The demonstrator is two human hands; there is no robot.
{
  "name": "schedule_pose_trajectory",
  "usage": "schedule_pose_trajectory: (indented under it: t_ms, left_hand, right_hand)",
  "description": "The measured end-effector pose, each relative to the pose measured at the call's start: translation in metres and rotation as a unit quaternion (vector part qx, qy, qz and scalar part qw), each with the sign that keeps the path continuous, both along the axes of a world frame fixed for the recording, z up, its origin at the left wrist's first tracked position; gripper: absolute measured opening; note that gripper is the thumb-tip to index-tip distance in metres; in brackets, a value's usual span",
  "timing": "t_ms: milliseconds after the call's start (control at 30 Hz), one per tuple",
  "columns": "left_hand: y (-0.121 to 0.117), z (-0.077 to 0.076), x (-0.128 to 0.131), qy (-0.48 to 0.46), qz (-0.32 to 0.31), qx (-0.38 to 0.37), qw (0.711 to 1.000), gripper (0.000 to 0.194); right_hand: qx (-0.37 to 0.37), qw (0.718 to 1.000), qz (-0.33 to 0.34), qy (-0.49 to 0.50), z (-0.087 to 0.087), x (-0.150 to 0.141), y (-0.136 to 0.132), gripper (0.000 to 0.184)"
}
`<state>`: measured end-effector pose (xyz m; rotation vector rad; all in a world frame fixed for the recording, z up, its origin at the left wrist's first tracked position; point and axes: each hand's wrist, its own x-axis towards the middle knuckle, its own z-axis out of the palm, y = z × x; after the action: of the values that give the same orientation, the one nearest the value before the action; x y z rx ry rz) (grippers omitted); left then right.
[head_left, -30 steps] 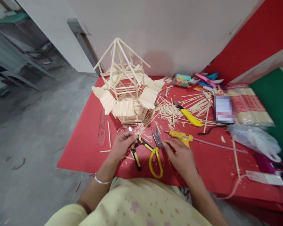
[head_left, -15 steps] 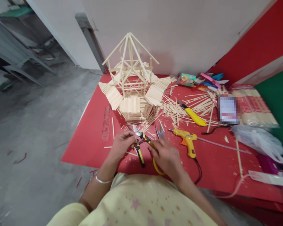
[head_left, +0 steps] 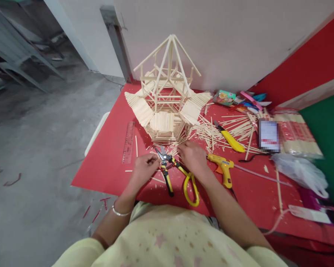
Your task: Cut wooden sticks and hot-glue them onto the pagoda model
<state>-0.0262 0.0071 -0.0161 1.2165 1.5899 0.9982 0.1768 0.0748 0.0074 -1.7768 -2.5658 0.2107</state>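
While the left hand (head_left: 145, 168) lies beside the cutting pliers (head_left: 165, 157) — grip half-curled, contents not discernible — the right hand (head_left: 194, 159) is positioned at the near edge of the loose sticks (head_left: 206, 130) | right grip: fingers bent downward, contents hidden | pliers: on desk (head_left: 100, 165), handles spread, between both hands | stick model (head_left: 163, 122): upright on desk, beyond hands.

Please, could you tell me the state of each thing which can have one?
Stick model: upright, roof frame uncovered
Pruning shears: open
Yellow scissors: lying down, blades hidden by right hand
Glue gun: on its side, pale stick in its back
Yellow knife: lying down
Plastic bag: crumpled
Ruler: lying flat
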Motion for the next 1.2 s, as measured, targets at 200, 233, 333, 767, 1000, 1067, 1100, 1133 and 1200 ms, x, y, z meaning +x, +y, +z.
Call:
schedule_pose_trajectory:
  t_ms: [200,233,333,767,1000,1067,1100,1133,1200]
  left_hand:
    - [-0.003,-0.005,-0.017,0.116,0.003,0.010,0.993,0.018]
    - [-0.003,-0.006,-0.018,0.131,0.004,0.015,0.991,0.017]
    - [-0.002,-0.006,-0.019,0.149,0.001,0.032,0.988,0.018]
    - [0.005,0.002,0.008,-0.059,-0.028,0.122,0.990,0.030]
    - [0.004,0.016,0.014,-0.066,-0.041,0.181,0.980,0.015]
    - [0.002,0.018,0.015,-0.074,-0.027,0.195,0.978,0.014]
    - [0.001,0.019,0.016,-0.075,-0.020,0.196,0.977,0.013]
    - [0.000,0.020,0.017,-0.077,-0.013,0.193,0.978,0.013]
    - [-0.002,0.022,0.019,-0.089,-0.005,0.175,0.980,0.014]
  right_hand:
    - [-0.021,1.000,0.018,-0.005,-0.005,-0.004,0.017,0.027]
    - [-0.026,0.999,0.023,-0.003,-0.005,-0.004,0.018,0.026]
    - [-0.036,0.999,0.027,0.011,-0.006,-0.003,0.017,0.023]
    - [-0.061,0.932,0.062,0.353,0.017,-0.008,-0.021,0.018]
    - [-0.073,0.896,0.034,0.437,0.010,-0.013,-0.037,0.017]
    - [-0.079,0.886,0.034,0.455,0.010,-0.013,-0.039,0.016]
    - [-0.079,0.881,0.039,0.464,0.010,-0.014,-0.039,0.016]
    - [-0.075,0.877,0.042,0.473,0.010,-0.014,-0.040,0.016]
    - [-0.058,0.869,0.043,0.490,0.011,-0.014,-0.041,0.016]
